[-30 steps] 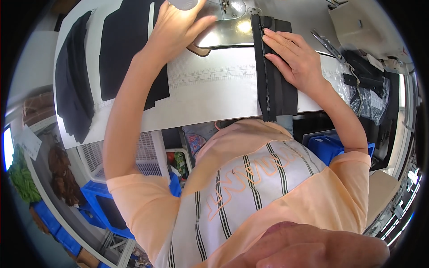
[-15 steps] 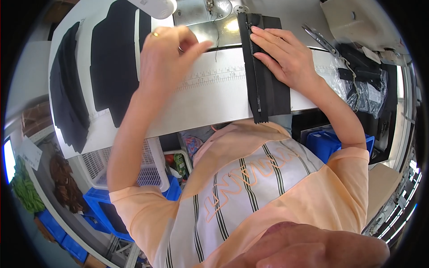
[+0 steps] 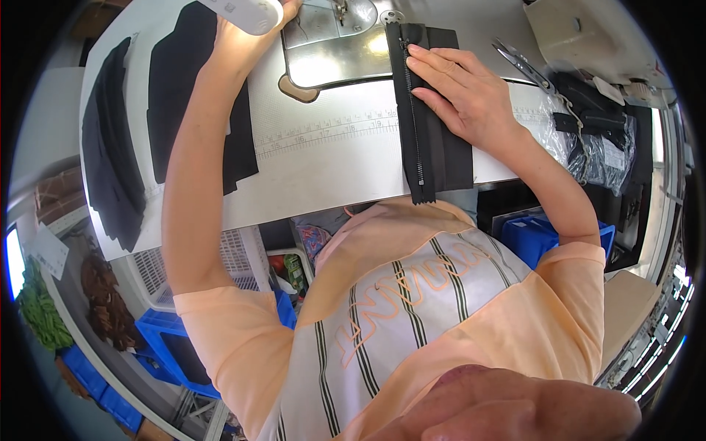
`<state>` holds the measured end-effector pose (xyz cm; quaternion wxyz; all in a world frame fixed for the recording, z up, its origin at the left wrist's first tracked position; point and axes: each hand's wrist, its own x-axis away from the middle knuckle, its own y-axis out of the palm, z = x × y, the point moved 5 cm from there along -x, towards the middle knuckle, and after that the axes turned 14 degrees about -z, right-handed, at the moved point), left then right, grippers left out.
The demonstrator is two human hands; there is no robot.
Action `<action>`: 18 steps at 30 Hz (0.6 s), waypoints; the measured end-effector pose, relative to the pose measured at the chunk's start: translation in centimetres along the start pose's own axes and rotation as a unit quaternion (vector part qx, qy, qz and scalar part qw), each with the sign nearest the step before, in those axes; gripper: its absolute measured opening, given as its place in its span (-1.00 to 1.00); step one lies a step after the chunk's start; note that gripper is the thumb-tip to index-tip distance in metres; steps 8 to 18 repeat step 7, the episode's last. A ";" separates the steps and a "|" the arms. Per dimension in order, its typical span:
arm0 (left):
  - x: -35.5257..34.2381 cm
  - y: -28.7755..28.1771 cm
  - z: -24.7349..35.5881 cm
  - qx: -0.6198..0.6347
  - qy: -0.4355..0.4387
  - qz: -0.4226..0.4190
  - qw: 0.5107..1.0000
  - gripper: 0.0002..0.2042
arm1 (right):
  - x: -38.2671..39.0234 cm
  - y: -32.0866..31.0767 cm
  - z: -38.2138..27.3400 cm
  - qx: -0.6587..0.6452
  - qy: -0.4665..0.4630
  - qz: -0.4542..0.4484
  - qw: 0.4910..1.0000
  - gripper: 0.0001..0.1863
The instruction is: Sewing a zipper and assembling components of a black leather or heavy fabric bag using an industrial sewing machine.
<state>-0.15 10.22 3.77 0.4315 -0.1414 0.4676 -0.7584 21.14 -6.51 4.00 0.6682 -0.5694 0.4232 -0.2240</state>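
Note:
My right hand [image 3: 460,92] lies flat, fingers stretched out, on a black fabric piece [image 3: 457,165]. Along the left of that piece runs a black zipper [image 3: 413,125] with metal teeth, its lower end at the table's near edge. My left hand [image 3: 246,48] is raised at the far side, beside the white head of a sewing machine [image 3: 250,13]. The machine head hides most of its fingers; one fingertip shows past it, and whether they hold anything is hidden. Under my left forearm lie black cut fabric pieces [image 3: 170,103].
A metal sewing plate [image 3: 334,62] is set in the white table, which has a printed ruler strip [image 3: 323,132]. Folded black fabric [image 3: 114,147] lies far left. Scissors [image 3: 522,65] and plastic-wrapped black goods [image 3: 607,154] are at right. A white basket [image 3: 246,253] stands below the table.
My left hand has moved away and left, from above the ruler to behind the machine head. The loose thread near the plate no longer shows. My right hand has stayed on the fabric.

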 end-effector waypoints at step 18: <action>-0.8 0.7 -0.1 -0.121 -0.061 -0.004 0.991 -0.75 | 0.0 0.1 0.1 -0.027 0.014 -0.027 0.999 -0.59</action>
